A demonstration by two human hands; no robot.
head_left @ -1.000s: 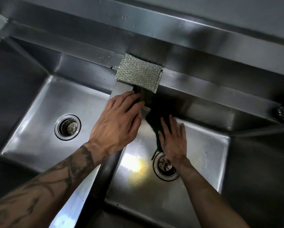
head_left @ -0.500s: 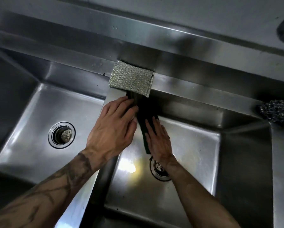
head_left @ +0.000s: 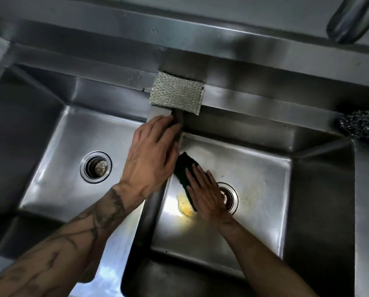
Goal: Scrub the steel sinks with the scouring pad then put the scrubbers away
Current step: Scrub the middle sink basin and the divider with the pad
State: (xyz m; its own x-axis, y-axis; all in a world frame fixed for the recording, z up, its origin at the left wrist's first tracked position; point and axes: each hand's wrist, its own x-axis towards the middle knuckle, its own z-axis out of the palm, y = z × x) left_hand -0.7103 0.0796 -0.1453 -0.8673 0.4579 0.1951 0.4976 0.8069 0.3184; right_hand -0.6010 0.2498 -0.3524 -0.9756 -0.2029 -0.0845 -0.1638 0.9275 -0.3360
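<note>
Two steel sinks lie side by side, the left sink [head_left: 57, 168] and the right sink [head_left: 260, 189]. My right hand [head_left: 207, 194] presses a dark scouring pad [head_left: 184, 166] flat against the right sink's floor, fingers straight, next to its drain [head_left: 230, 198]. My left hand [head_left: 151, 155] rests flat on the divider [head_left: 149, 215] between the sinks. A silver mesh scrubber [head_left: 176, 95] lies on the back ledge above the divider. A steel wool ball [head_left: 361, 125] sits on the ledge at the far right.
The left sink has its own drain [head_left: 95, 167]. A yellowish patch [head_left: 185, 206] shows on the right sink's floor beside my right hand. A round metal object [head_left: 350, 18] juts in at the top right. A raised steel back ledge [head_left: 200, 41] runs behind both sinks.
My right hand has slid the dark pad down from the right sink's back corner and wall onto the floor near the drain. My left hand stays on the divider.
</note>
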